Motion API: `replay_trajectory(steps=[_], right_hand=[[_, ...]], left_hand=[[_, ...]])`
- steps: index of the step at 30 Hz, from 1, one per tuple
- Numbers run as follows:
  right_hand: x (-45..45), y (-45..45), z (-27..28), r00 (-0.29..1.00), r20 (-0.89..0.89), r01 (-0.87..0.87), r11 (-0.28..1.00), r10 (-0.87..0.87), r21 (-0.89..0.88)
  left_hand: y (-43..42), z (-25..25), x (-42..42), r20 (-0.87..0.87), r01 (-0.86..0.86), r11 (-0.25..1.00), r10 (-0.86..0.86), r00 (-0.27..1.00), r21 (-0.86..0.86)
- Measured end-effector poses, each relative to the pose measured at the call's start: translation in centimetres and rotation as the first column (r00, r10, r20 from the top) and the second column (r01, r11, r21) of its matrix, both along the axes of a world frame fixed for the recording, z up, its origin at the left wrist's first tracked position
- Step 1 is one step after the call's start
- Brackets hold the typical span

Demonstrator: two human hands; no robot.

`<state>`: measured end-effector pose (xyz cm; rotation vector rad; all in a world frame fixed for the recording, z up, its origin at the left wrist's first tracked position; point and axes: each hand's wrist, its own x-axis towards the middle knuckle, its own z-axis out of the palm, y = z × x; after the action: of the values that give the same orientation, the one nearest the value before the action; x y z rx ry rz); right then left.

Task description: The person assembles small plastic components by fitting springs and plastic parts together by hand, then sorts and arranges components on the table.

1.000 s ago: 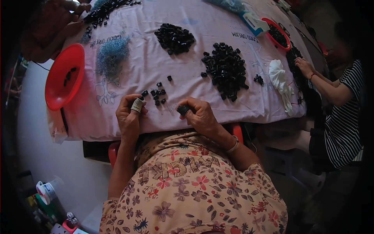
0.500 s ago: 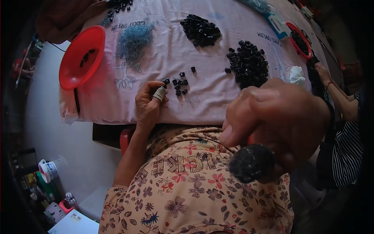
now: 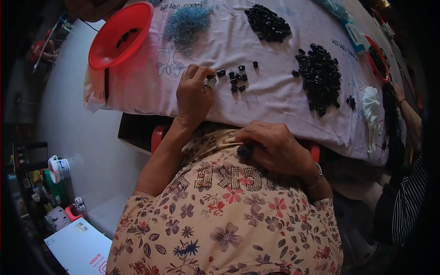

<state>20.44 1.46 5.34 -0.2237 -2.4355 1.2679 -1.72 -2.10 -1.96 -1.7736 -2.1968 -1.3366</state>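
Observation:
My left hand [image 3: 196, 94] is over the near edge of the cloth-covered table, its fingertips pinched together. One finger wears a pale wrap [image 3: 209, 83]. What the pinch holds, if anything, is too small to make out. Just right of those fingertips lies a small black part [image 3: 221, 73], with a loose cluster of similar black parts [image 3: 234, 81] beyond it. Close to my floral shirt, my right hand [image 3: 275, 144] has its fingers curled. A rounded black thing [image 3: 245, 150] shows at those fingers; I cannot tell whether it is held or worn on a fingertip.
Two heaps of black parts [image 3: 268, 24] [image 3: 319, 78] and a pile of clear bluish bits [image 3: 187, 25] lie on the pink cloth [image 3: 275, 98]. A red bowl [image 3: 103, 52] stands left. At right are a crumpled white cloth [image 3: 371, 114], a red basket [image 3: 387, 73] and another person's arm [image 3: 410, 114].
My right hand has moved from close before the camera down to the table's near edge by my shirt. My left hand stays beside the black parts. The whole view has shifted.

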Motion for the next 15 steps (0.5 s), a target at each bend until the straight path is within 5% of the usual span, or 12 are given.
replay_trajectory(steps=[1, 5, 11, 15], right_hand=[[0.0, 0.1, -0.2, 0.999, 0.031, 0.011, 1.0, -0.012, 0.026], [0.3, 0.7, -0.5, 0.989, 0.147, 0.021, 0.999, -0.028, 0.047], [1.0, 2.3, -0.4, 0.991, 0.093, 0.098, 0.994, -0.101, 0.041], [2.0, 3.3, -0.4, 0.986, 0.012, 0.167, 0.983, -0.169, 0.077]], left_hand=[[0.2, -0.1, -0.2, -0.206, -0.036, 0.999, 0.037, 0.978, 0.007], [-0.2, -0.2, -0.1, -0.133, -0.013, 0.999, 0.009, 0.991, -0.036], [-0.2, 1.1, -0.1, 0.085, 0.053, 0.989, -0.041, 0.996, -0.138], [-0.6, 1.6, -0.6, 0.453, 0.051, 0.997, -0.018, 0.891, -0.061]])
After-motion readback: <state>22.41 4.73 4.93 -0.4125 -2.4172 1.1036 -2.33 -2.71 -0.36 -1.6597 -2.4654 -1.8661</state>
